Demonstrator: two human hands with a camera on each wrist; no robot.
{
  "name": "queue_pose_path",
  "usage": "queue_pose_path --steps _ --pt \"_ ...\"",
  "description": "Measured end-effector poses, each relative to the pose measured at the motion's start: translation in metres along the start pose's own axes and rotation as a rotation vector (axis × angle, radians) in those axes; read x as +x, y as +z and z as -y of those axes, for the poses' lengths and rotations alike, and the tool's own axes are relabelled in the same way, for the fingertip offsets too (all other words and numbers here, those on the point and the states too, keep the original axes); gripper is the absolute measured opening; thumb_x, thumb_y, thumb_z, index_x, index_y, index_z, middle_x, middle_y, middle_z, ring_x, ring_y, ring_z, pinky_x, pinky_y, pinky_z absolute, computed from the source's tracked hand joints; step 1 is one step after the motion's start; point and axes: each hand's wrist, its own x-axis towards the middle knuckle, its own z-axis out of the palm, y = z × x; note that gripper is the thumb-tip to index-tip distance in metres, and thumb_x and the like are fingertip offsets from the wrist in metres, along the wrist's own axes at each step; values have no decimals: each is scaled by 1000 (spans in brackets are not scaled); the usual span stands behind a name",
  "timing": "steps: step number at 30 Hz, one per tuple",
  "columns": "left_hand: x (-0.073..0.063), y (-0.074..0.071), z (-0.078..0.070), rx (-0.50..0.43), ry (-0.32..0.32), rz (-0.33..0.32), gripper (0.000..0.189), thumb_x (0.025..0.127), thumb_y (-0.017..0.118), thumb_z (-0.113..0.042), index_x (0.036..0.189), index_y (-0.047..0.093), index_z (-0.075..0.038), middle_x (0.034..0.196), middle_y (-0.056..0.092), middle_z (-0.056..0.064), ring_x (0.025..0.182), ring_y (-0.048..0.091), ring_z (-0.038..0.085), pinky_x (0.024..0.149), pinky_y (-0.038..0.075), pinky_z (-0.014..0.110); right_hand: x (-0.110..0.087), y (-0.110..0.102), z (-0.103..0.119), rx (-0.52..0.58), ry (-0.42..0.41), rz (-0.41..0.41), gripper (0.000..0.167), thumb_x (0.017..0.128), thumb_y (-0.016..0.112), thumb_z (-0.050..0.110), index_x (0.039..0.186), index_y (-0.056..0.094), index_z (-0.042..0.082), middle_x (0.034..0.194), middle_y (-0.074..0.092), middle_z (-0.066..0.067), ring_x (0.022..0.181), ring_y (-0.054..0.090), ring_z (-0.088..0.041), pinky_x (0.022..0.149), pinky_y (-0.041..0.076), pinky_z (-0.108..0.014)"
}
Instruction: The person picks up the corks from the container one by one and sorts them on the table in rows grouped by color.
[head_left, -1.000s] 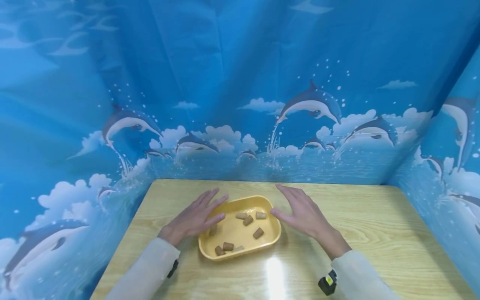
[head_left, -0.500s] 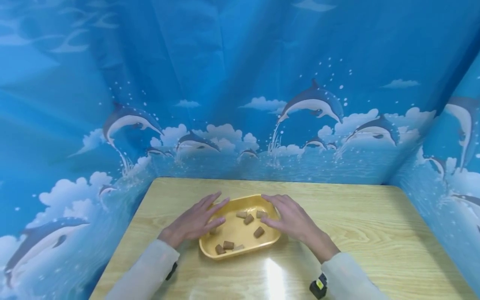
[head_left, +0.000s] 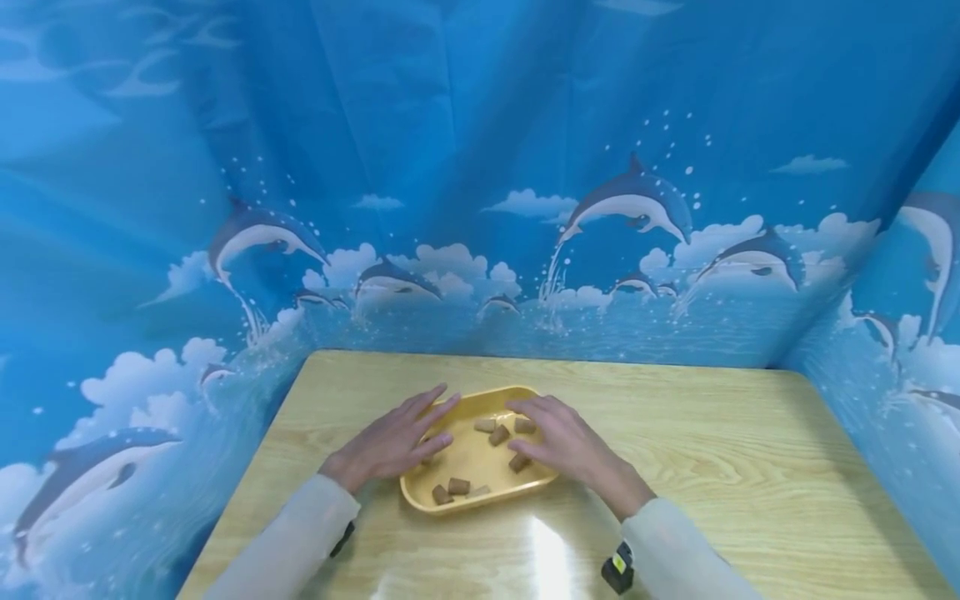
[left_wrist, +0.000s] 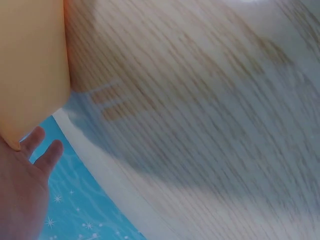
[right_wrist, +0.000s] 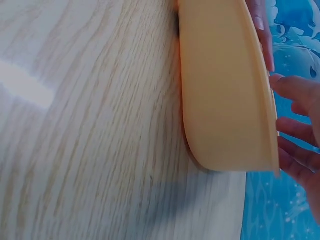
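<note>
A yellow tray (head_left: 471,460) stands on the table, holding several short brown and tan cylinders (head_left: 459,486) that look like corks. Over its left end is my left hand (head_left: 386,442), fingers spread and fairly straight. My right hand (head_left: 566,442) hovers over the right end, fingers loosely bent, partly hiding a brown cylinder (head_left: 519,462). Both hands hold nothing. In the left wrist view the tray's outer wall (left_wrist: 35,55) is beside the left hand (left_wrist: 22,187); whether they touch is unclear. The right wrist view shows the right fingertips (right_wrist: 285,84) at the tray's rim.
The table (head_left: 712,442) is light wood-grained, with a glare patch in front of the tray. A blue dolphin-printed curtain (head_left: 480,167) encloses the back and sides. A small black device (head_left: 618,568) is strapped at the right wrist.
My right hand has moved left, from beside the tray to above its right end. The left hand has barely moved. The tray and cylinders look unmoved apart from a slight view shift.
</note>
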Motion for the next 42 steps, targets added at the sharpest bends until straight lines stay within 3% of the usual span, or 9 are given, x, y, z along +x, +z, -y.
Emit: queue_pose_path --steps 16,21,27,34,37,42 --pt "1 -1 0 0 -6 1 69 115 40 -60 176 16 -38 186 8 -1 169 22 36 131 32 66 30 19 -2 25 -104 70 38 105 73 14 142 70 10 139 75 -10 132 69 -33 114 57 -51" --pt "1 0 2 4 -10 9 69 115 40 -60 176 15 -39 186 7 -1 169 21 36 131 31 66 41 22 -1 4 -136 115 36 106 69 7 141 71 9 134 77 -9 130 70 -31 115 57 -48" --pt "2 1 1 22 -20 18 69 115 38 -62 176 15 -40 186 9 -1 169 22 36 131 32 65 49 28 2 -18 -123 177 39 107 62 -1 144 70 10 141 74 -9 130 71 -26 114 57 -44" --pt "1 1 -2 25 -23 24 69 114 37 -64 176 15 -40 185 12 1 168 23 35 131 34 65 53 34 -1 -18 -155 228 49 100 62 -11 144 70 9 130 76 -5 103 74 -14 103 63 -34" --pt "1 -1 -3 27 -17 23 69 114 37 -64 176 16 -39 185 14 3 168 24 36 130 34 65 54 35 -2 -27 -160 247 50 98 63 -13 143 71 8 124 75 -5 99 72 -13 98 64 -31" --pt "1 -1 -3 42 -18 21 69 115 40 -60 176 16 -38 185 15 4 168 25 36 131 34 64 57 37 -3 -61 -177 253 42 101 64 -9 138 73 6 125 75 -8 111 74 -21 102 63 -36"
